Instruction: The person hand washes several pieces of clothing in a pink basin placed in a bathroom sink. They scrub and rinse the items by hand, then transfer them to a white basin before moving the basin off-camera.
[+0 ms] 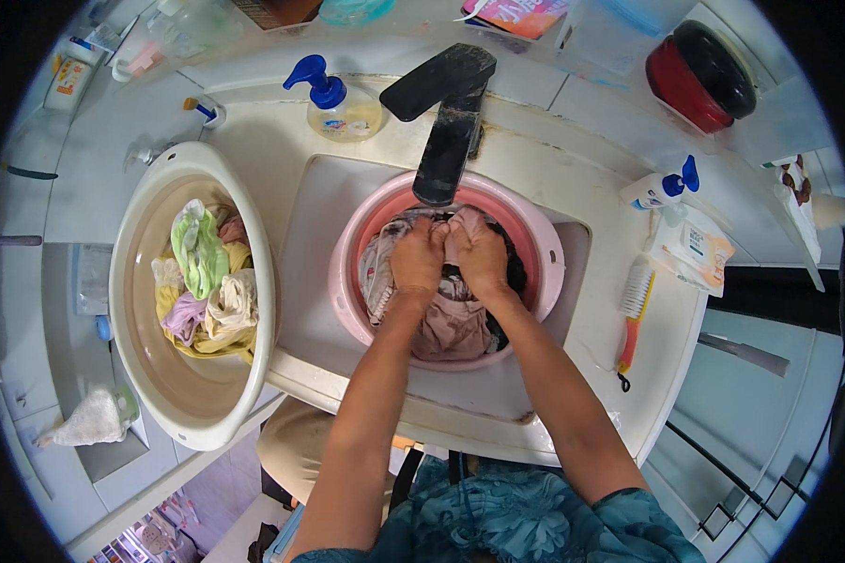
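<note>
A pink plastic basin (551,281) stands in the white sink (310,281), filled with wet clothes (454,327) in dusty pink, patterned grey and black. Both hands are over the basin, close together just below the black faucet (445,151). My left hand (418,257) grips the left part of a light pink cloth (465,222), and my right hand (480,255) grips its right part. To the left, a cream basin (130,281) holds a light green garment (201,257), a lilac one (184,317), a cream one (232,304) and yellow cloth (204,346).
Behind the sink is a hand soap pump bottle (345,116). At the right of the counter lie a scrub brush (634,310) and a pack of wipes (691,246), near a white pump bottle (655,191). The faucet overhangs the pink basin's back rim.
</note>
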### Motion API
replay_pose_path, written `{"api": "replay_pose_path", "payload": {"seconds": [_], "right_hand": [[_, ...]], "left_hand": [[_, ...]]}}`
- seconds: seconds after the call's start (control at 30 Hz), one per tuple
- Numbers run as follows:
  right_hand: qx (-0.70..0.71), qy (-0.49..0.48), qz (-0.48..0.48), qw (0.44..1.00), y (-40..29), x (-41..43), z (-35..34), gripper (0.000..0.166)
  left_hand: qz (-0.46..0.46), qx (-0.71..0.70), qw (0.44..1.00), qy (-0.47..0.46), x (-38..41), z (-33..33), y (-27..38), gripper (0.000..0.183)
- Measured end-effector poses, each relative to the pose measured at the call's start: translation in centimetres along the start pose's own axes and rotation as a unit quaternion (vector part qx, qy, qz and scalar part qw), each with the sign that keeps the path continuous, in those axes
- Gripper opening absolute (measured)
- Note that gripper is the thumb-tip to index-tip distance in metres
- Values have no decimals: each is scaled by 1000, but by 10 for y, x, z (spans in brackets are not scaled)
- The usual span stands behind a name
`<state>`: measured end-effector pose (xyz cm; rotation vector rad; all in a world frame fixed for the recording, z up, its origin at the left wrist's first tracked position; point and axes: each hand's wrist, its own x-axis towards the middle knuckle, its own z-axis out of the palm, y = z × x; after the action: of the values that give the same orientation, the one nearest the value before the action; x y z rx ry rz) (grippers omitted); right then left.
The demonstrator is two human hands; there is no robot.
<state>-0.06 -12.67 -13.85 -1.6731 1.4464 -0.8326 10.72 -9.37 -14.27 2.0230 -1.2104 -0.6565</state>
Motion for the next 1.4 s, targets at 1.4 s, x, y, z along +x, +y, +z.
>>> {"api": "replay_pose_path", "payload": {"seconds": [1.4], "right_hand": [[541, -103, 424, 719, -37, -74, -28, 35]], "left_hand": [[30, 143, 988, 48, -51, -29, 68, 39]]}}
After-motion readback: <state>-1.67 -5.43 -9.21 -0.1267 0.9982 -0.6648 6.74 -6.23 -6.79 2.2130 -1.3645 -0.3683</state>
